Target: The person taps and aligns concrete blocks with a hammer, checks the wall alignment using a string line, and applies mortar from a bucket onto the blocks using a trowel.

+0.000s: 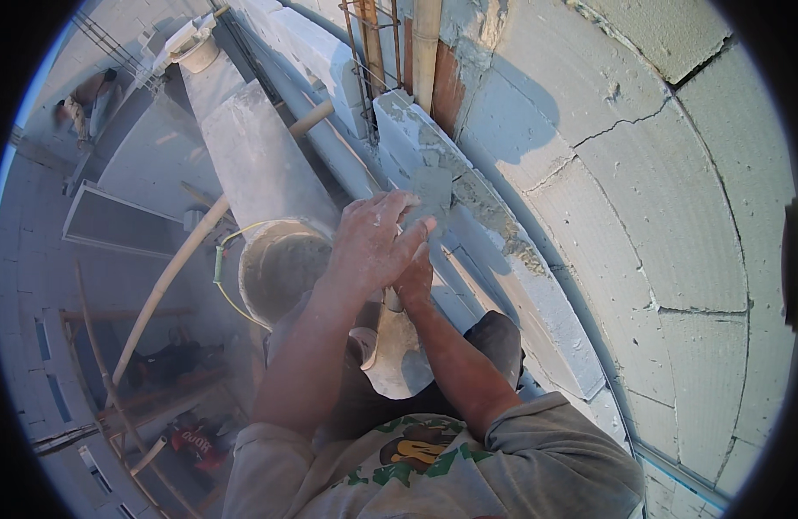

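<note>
My right hand (415, 278) is closed round the handle of a trowel, whose end shows just below the fist. The flat grey trowel blade (432, 189) reaches out over the mortar-streaked top of a white block course (485, 206). Over the trowel's neck, my left hand (375, 238) is closed, fingers bent and dusty; what they grip is hidden behind the hand. Close by on the left stands a bucket (247, 275) with grey mortar inside and a yellow wire handle with a green grip.
A tall wall of pale blocks (607, 190) with cracked joints rises along the right. Dusty boards (256, 151) and a bamboo pole (165, 277) lie left. Rebar (373, 43) stands at the far end. Another person (83, 104) is at the upper left, above a lower level.
</note>
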{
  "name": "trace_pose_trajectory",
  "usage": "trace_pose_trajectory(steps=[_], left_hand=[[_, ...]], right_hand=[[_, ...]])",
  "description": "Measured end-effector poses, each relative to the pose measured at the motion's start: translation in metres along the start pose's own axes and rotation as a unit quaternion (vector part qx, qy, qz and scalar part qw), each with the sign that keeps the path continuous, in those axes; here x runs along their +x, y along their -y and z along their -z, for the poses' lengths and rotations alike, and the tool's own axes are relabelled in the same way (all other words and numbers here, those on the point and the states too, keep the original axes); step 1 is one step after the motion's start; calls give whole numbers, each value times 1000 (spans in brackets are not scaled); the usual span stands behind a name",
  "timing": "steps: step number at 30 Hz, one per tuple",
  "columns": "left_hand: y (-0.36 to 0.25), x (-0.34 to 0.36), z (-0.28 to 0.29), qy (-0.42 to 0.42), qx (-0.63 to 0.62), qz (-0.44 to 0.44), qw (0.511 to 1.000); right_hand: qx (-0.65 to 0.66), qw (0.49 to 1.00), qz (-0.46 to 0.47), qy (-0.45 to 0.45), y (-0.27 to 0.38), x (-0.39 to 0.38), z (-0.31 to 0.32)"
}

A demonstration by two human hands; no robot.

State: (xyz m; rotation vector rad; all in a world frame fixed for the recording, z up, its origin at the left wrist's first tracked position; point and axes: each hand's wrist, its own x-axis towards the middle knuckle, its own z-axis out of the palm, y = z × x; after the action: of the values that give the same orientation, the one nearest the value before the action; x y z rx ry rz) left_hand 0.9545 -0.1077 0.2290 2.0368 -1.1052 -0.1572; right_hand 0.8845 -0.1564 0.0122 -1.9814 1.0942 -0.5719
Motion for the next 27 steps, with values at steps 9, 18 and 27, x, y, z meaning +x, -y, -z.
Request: trace_pose_trajectory(steps=[9,18,27], left_hand=[[3,0,1,-5,14,-15,1000],[0,3,-4,9,14,-26,1000],[9,-8,24,16,68,45,997]], right_hand=[[93,994,-47,23,27,50,45],[470,835,-254,129,67,148,12],[408,840,-285,217,130,181,-72]])
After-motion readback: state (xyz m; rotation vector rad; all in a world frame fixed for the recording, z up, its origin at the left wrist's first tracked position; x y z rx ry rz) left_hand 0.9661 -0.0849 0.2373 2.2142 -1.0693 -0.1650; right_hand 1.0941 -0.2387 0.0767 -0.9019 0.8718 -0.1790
